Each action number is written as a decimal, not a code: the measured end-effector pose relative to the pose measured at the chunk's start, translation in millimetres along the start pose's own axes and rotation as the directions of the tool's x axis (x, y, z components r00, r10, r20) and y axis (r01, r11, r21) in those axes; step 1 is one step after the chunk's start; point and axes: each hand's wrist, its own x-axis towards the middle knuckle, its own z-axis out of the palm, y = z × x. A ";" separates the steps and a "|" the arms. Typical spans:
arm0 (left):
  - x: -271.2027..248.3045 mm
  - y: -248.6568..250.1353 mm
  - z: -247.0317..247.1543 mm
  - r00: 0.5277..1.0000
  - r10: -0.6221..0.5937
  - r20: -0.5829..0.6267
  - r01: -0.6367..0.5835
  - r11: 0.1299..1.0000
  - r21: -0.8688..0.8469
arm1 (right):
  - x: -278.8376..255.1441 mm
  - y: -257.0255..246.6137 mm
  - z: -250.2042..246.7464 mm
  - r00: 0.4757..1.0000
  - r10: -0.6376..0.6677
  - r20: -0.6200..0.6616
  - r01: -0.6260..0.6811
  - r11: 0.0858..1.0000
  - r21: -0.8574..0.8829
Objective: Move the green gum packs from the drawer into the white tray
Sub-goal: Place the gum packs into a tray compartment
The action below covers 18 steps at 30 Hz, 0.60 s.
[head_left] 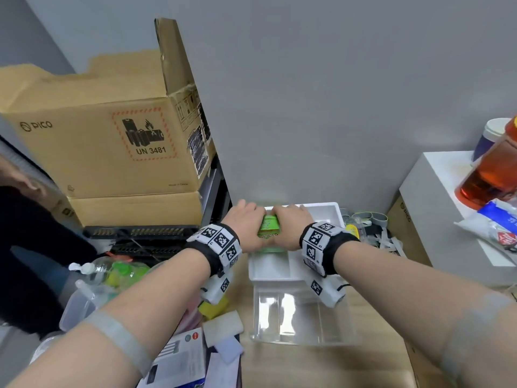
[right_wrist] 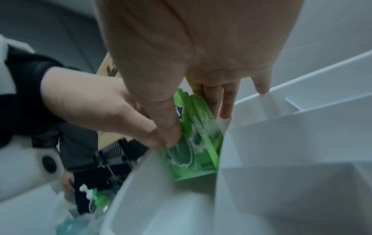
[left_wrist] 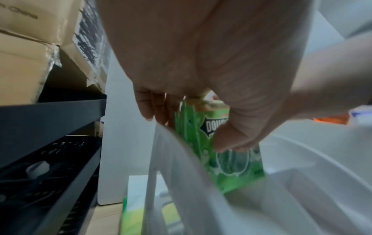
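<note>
1. Against grey wall, on wooden tabletop: white tray, clear drawer.
2. Left hand and right hand gripping green gum packs, upright inside tray's left compartment.
3. Cardboard boxes stacked leftward.

cardboard boxes left, orange bottle right, grey wall
</note>
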 end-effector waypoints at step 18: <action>-15.5 3.1 40.3 0.966 -0.049 -0.252 0.073 0.994 0.086 | -14.1 11.1 19.8 0.959 -0.130 -0.251 0.059 0.960 -0.273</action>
